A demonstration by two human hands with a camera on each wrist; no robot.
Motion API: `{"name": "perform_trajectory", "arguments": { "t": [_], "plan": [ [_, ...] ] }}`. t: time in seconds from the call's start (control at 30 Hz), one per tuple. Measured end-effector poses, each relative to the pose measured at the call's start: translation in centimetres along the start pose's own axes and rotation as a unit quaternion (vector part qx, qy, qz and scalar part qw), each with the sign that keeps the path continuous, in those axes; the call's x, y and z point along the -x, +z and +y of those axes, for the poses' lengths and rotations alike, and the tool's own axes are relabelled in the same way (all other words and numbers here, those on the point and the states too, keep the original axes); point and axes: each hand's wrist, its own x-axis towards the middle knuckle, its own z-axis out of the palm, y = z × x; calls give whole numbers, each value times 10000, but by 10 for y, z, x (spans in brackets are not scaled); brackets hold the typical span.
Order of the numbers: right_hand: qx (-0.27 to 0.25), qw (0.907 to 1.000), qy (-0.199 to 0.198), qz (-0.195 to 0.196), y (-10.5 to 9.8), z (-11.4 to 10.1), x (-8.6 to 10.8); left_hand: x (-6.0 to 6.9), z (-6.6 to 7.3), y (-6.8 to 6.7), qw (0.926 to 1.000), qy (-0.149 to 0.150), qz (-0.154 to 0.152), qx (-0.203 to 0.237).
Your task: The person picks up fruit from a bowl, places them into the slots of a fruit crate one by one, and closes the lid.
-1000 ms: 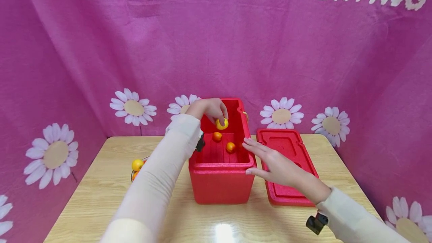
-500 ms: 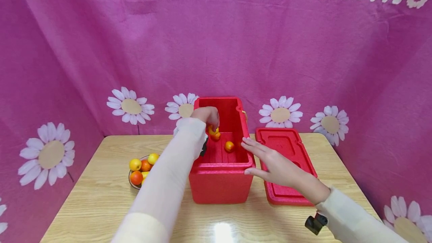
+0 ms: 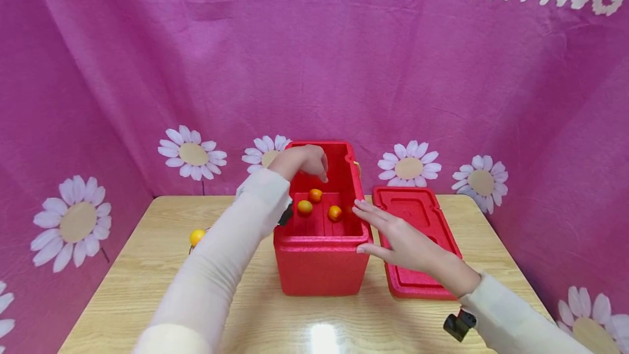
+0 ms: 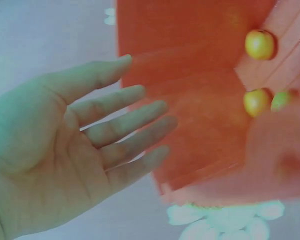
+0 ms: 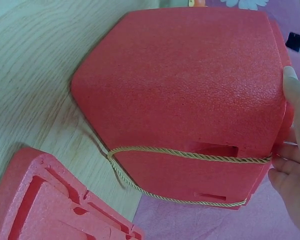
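Note:
My left hand (image 3: 310, 160) hovers over the far left part of a deep red box (image 3: 321, 272). In the left wrist view its fingers are loosely extended and hold nothing. On the box floor lie a yellow round fruit (image 3: 304, 207), an orange fruit (image 3: 315, 195) just behind it, and another orange fruit (image 3: 335, 213) nearer the right wall. My right hand (image 3: 400, 238) rests on the box's right rim, fingers straight, thumb apart at the near corner. The right wrist view shows that thumb (image 5: 291, 82) lying against the rim.
Right of the box lies its red lid (image 3: 417, 217), flat on the wooden table (image 3: 123, 288). A fruit bowl stands at the left, mostly behind my left sleeve, with one yellow fruit (image 3: 197, 236) showing. A gold cord (image 5: 190, 154) runs along the box's outer side. A pink curtain (image 3: 314, 59) hangs behind.
My left hand lowered the yellow fruit to the box floor, let go of it and has risen, bare. The sleeve covers most of the bowl again. The right hand has stayed put.

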Motion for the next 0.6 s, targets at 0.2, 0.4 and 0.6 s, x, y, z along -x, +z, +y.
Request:
{"name": "perform_trajectory", "arguments": {
  "t": [0.2, 0.4, 0.6],
  "plan": [
    [-33, 9999, 145, -67, -2, -1, 1, 15, -16, 6, 9960, 568, 683, 56],
    [-24, 9999, 126, -44, -1, -1, 1, 46, -45, 32, 9722, 1383, 1777, 641],
    [-50, 10000, 79, -9, 0, 0, 0, 78, -79, 66, 9402, 1630, 2634, 1418]
  ]
}}
